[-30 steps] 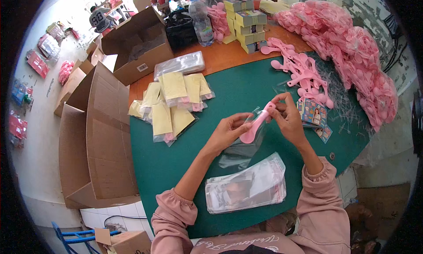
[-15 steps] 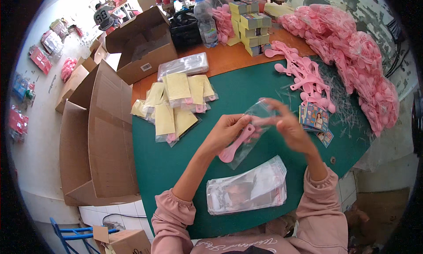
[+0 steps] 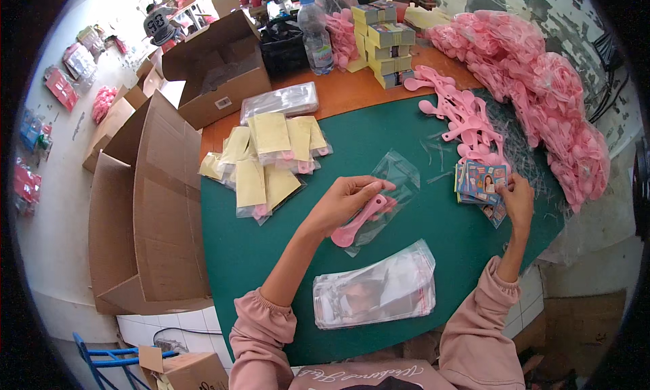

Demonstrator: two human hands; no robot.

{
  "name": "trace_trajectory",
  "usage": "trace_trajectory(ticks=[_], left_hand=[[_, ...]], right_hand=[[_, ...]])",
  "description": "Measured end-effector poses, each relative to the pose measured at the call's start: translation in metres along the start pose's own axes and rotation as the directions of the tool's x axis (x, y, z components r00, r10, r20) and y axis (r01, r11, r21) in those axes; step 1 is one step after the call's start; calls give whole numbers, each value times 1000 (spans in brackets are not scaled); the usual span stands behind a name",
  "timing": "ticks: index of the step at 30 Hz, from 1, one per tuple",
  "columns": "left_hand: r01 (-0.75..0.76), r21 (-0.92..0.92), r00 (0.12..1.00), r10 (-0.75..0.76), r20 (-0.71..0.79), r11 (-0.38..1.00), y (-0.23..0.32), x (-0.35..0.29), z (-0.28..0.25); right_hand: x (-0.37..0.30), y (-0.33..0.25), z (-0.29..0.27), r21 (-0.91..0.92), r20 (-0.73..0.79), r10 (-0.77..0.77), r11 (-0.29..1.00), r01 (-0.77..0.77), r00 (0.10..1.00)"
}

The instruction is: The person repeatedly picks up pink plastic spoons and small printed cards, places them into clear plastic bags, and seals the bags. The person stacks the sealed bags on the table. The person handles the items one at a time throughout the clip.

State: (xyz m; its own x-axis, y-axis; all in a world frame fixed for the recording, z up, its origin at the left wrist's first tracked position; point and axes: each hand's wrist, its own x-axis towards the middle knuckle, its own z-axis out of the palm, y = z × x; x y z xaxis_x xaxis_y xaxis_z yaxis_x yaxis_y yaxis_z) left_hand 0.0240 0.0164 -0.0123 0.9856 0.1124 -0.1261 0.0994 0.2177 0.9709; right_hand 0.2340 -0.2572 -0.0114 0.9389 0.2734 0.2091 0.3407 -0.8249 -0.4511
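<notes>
My left hand (image 3: 342, 202) pinches a clear plastic bag (image 3: 401, 180) over the middle of the green table mat. A pink spoon (image 3: 345, 235) lies along this bag, its bowl toward me; I cannot tell whether all of it is inside. To the right, my right hand (image 3: 518, 199) has thumb and fingers closed on the edge of a printed card (image 3: 482, 181) at the top of a small colourful stack. Loose pink spoons (image 3: 466, 116) lie heaped just beyond the cards. A stack of flat clear bags (image 3: 376, 288) rests between my forearms.
Filled packets with yellow cards (image 3: 271, 136) are piled at left, before a bundle of clear bags (image 3: 279, 103). Open cardboard boxes (image 3: 169, 214) stand beside the table. Bagged pink spoons (image 3: 548, 85) line the right edge. A water bottle (image 3: 315, 38) and card stacks (image 3: 393, 45) stand behind.
My right hand has left the plastic bag and moved right to the printed cards, where it grips one. My left hand still holds the bag with the spoon in nearly the same place.
</notes>
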Motion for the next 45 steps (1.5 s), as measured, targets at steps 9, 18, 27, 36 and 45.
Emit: trace_trajectory(ticks=[9,18,27,36,45], left_hand=[[15,39,999,-17,37,999,-6,1,-1],[60,27,998,-60,4,998,-9,2,-1],[38,371,991,-84,107,928,-18,0,2],[-25,411,981,-56,183,911,-11,-6,1],[-32,347,948,-81,308,937,-6,-5,2]], right_hand=[[-8,-47,-2,249,-209,-200,936,250,957],[-39,-102,15,746,152,-432,640,184,889],[-40,-102,24,744,475,-570,667,40,670],[-45,-106,20,780,430,-584,624,42,688],[-55,-113,11,768,388,-633,624,144,670]])
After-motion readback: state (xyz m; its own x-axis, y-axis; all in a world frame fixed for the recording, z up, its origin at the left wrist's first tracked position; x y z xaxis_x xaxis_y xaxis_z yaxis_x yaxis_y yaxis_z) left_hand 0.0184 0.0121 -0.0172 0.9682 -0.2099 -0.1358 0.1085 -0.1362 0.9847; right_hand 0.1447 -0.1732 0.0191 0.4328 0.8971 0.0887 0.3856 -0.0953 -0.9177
